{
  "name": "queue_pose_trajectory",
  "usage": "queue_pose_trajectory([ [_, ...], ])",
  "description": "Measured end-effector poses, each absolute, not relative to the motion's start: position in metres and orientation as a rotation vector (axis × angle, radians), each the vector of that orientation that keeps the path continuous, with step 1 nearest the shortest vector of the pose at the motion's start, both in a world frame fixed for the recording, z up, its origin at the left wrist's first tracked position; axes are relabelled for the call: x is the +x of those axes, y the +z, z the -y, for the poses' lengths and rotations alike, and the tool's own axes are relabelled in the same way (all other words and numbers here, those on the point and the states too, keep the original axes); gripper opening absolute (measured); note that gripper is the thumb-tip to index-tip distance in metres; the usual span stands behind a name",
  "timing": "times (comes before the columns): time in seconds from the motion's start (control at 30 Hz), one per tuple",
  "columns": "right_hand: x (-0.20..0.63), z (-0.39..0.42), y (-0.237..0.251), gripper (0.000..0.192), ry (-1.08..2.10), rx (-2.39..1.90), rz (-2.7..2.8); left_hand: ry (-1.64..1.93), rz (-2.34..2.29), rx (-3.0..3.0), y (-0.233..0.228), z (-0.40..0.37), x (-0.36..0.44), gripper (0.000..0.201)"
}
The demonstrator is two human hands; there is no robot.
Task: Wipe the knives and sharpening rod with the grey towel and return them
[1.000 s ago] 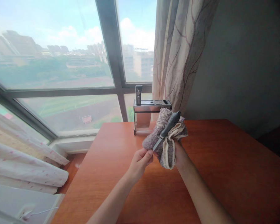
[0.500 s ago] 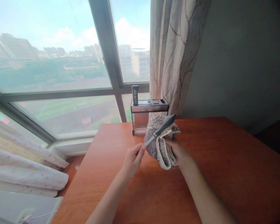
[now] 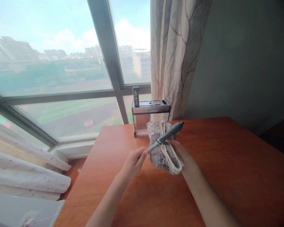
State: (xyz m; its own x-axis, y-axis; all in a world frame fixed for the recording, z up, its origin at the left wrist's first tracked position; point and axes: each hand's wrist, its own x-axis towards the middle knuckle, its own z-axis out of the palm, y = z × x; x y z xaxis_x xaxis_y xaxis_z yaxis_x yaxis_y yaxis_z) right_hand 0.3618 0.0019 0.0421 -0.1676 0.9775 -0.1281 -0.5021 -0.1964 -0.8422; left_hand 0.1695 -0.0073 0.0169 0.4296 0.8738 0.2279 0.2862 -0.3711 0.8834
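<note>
A sharpening steel (image 3: 171, 131), with a ribbed dark grey handle and a slim metal shaft, lies slantwise across a folded towel (image 3: 157, 156). My left hand (image 3: 136, 159) is closed, pinching the metal shaft near its lower-left end between thumb and fingers. The handle points up and to the right. The towel is grey and fluffy with pale edges, bunched in loose folds above the table. My right hand (image 3: 178, 149) grips the towel from behind on its right side; most of its fingers are hidden by the cloth.
A metal-framed knife block (image 3: 151, 108) with slots in its top stands at the table's far edge, a dark-handled knife (image 3: 136, 96) upright in it. The brown wooden table (image 3: 227, 164) spreads below. Behind are a window frame (image 3: 61, 95) and a curtain (image 3: 175, 53).
The towel and my right hand have shifted slightly downward, and the towel's folds lie differently around the steel. The handle has tipped a little lower and rightward. My left hand keeps its pinch.
</note>
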Motion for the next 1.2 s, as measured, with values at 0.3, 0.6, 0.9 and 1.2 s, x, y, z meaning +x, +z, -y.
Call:
queue_pose_trajectory([
  [0.3, 0.362, -0.001, 0.040, 0.020, 1.750, -0.692, 0.475, 0.950, -0.809, 1.472, 0.015, 0.009, 0.179, 0.038],
  [0.6, 0.370, -0.001, 0.024, 0.032, 1.835, -0.695, 0.570, 0.896, -0.790, 1.264, 0.027, 0.019, 0.188, 0.044],
  [0.9, 0.364, 0.001, 0.031, 0.034, 1.900, -0.822, 0.722, 0.781, -0.809, 1.337, 0.028, 0.021, 0.191, 0.048],
  [1.2, 0.369, -0.006, 0.033, 0.037, 1.313, -0.939, 0.771, 1.029, -0.774, 1.056, 0.034, 0.015, 0.180, 0.039],
])
